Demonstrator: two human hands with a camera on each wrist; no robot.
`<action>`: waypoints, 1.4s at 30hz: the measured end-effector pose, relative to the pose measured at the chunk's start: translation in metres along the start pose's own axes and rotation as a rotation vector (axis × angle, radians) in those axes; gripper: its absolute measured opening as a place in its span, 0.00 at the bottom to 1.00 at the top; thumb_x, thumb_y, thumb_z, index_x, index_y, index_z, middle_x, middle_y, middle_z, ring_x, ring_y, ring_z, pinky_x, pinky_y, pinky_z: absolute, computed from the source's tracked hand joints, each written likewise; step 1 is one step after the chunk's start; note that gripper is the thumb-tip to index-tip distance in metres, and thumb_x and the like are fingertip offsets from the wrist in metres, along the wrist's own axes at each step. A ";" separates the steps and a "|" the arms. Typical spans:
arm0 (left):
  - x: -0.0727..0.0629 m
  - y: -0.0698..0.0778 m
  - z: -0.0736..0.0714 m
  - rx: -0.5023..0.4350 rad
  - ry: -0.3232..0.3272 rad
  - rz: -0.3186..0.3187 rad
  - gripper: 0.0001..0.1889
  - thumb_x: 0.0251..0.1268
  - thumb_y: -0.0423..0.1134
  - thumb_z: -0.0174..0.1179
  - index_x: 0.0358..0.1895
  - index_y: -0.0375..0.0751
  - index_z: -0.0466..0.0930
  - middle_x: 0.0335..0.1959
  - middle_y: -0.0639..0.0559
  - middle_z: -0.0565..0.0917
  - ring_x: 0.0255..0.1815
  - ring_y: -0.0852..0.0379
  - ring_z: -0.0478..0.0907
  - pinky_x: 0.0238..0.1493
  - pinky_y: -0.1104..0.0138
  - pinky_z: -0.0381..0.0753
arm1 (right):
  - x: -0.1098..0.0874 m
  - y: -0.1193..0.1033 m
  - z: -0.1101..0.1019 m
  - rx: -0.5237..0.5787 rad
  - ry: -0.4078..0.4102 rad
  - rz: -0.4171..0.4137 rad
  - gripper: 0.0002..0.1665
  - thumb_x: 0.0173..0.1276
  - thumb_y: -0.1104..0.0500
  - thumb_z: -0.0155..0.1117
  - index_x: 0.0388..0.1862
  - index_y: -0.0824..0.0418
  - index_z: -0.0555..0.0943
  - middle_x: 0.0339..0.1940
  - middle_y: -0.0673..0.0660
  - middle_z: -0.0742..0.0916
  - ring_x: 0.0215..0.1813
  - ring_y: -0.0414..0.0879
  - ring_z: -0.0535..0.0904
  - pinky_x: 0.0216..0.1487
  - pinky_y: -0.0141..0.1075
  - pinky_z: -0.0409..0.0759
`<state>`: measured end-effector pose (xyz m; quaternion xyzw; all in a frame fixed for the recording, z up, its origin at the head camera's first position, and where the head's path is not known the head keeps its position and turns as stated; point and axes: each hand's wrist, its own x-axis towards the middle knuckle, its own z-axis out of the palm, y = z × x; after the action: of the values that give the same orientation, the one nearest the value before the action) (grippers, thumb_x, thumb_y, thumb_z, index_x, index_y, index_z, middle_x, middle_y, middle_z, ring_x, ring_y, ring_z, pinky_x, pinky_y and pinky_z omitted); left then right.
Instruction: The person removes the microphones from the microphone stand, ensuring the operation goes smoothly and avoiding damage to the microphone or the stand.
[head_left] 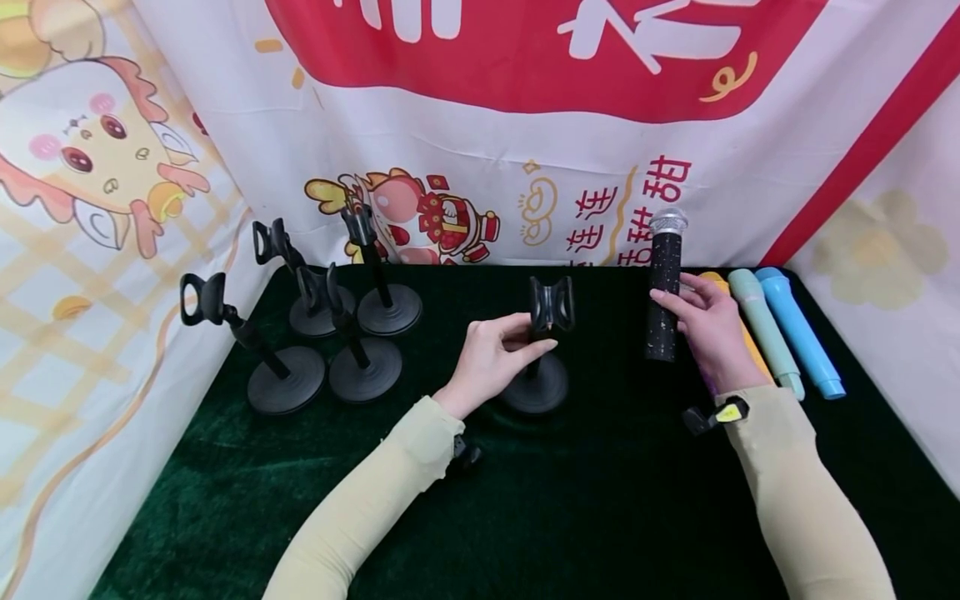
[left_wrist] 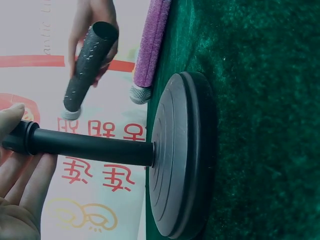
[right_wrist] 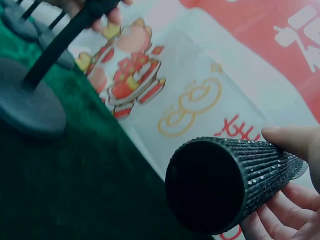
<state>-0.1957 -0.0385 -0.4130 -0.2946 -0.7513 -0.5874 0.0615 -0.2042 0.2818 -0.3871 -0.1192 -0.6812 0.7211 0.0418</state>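
Observation:
A black glittery microphone (head_left: 663, 292) with a silver mesh head is held upright by my right hand (head_left: 711, 329), thumb on one side and fingers on the other. The right wrist view shows its hollow lower end (right_wrist: 205, 185) facing the camera. My left hand (head_left: 491, 358) pinches the upper pole of a black microphone stand (head_left: 536, 383), just below its clip (head_left: 552, 304). In the left wrist view the stand's round base (left_wrist: 172, 160) and pole (left_wrist: 95, 145) show plainly, the base on the green cloth. Microphone and stand are apart.
Several other black stands (head_left: 287, 380) are grouped at the left of the green cloth (head_left: 600, 500). On the right lie a yellow, a green (head_left: 765, 329) and a blue microphone (head_left: 801, 329). A purple microphone (left_wrist: 152, 45) lies partly behind my right hand. A printed curtain (head_left: 465, 150) hangs behind.

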 end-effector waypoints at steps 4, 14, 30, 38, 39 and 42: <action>0.000 0.000 0.000 0.001 0.000 -0.003 0.14 0.68 0.43 0.70 0.52 0.41 0.87 0.46 0.49 0.89 0.41 0.65 0.87 0.42 0.68 0.86 | 0.001 0.008 -0.008 -0.097 0.027 0.039 0.50 0.63 0.50 0.79 0.78 0.62 0.64 0.55 0.51 0.79 0.46 0.39 0.77 0.37 0.25 0.78; 0.000 0.001 0.000 0.005 0.003 -0.008 0.13 0.68 0.43 0.70 0.52 0.43 0.87 0.47 0.47 0.89 0.41 0.65 0.87 0.42 0.68 0.86 | -0.001 0.026 -0.024 -0.425 -0.027 0.062 0.54 0.66 0.38 0.72 0.81 0.61 0.60 0.70 0.65 0.75 0.54 0.43 0.75 0.42 0.23 0.79; 0.000 0.002 -0.001 0.007 -0.003 -0.011 0.15 0.68 0.42 0.70 0.52 0.38 0.87 0.47 0.46 0.89 0.42 0.65 0.86 0.43 0.69 0.86 | -0.007 0.035 -0.029 -0.625 -0.072 0.059 0.54 0.66 0.36 0.71 0.81 0.61 0.61 0.72 0.70 0.73 0.68 0.63 0.72 0.67 0.58 0.72; 0.000 0.003 0.000 0.005 0.004 -0.004 0.13 0.68 0.41 0.70 0.51 0.41 0.87 0.46 0.46 0.89 0.41 0.65 0.87 0.42 0.68 0.87 | -0.012 0.036 -0.029 -0.704 -0.082 0.019 0.52 0.66 0.36 0.71 0.76 0.67 0.67 0.70 0.70 0.75 0.64 0.63 0.74 0.65 0.57 0.74; 0.000 0.003 0.000 0.003 0.004 -0.005 0.13 0.68 0.41 0.70 0.51 0.42 0.87 0.46 0.45 0.89 0.41 0.65 0.87 0.42 0.68 0.87 | -0.012 0.036 -0.029 -0.714 -0.085 0.016 0.52 0.66 0.35 0.70 0.76 0.68 0.67 0.69 0.70 0.76 0.63 0.63 0.75 0.64 0.56 0.74; 0.000 0.002 0.000 0.001 0.004 -0.009 0.12 0.68 0.41 0.70 0.51 0.43 0.87 0.46 0.45 0.89 0.41 0.64 0.87 0.42 0.68 0.86 | -0.013 0.037 -0.029 -0.747 -0.092 0.000 0.52 0.66 0.34 0.70 0.74 0.69 0.69 0.66 0.71 0.78 0.61 0.63 0.77 0.63 0.56 0.75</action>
<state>-0.1945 -0.0385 -0.4108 -0.2901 -0.7528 -0.5878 0.0604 -0.1809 0.3046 -0.4231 -0.0938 -0.8985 0.4274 -0.0353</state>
